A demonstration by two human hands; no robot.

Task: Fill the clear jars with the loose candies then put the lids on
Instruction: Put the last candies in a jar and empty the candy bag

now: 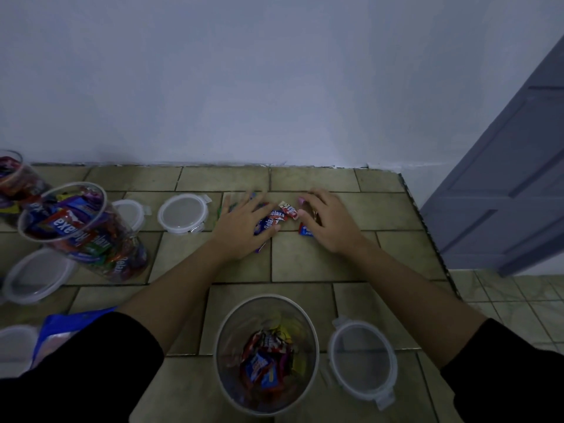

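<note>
Lowest in the frame, two black sleeves [76, 370] come in from the bottom corners. Between them at bottom centre stands an open clear jar [227, 337] with a small heap of wrapped candies on its bottom. Just beside it on the right a clear lid [363, 358] lies flat on the tiled surface [305, 261]. At lower left a blue bag [70, 322] shows partly under the left sleeve, with another lid [15, 346] at the left edge.

Higher on the left edge lies a third lid [36, 274]. Beside it a full jar [122, 257], lidless, is packed with mixed wrappers. A second filled jar [15, 181] stands behind it, cut by the frame.

In the middle of the frame both bare forearms reach forward to the loose candies [282, 213]. The left hand [244, 224] lies palm down on them, its fingers straight and spread apart, with blue wrappers showing under the palm and the fingertips blurred. The right hand [326, 222] is arched over the candies just beside it, fingers bent and close together. I cannot tell whether they actually clamp a candy. A few red and blue pieces lie in the gap between the two hands.

Left of the hands two more lids [183, 213] lie side by side. Beyond rises a pale wall [274, 87], and a grey door [503, 178] fills the right edge.
</note>
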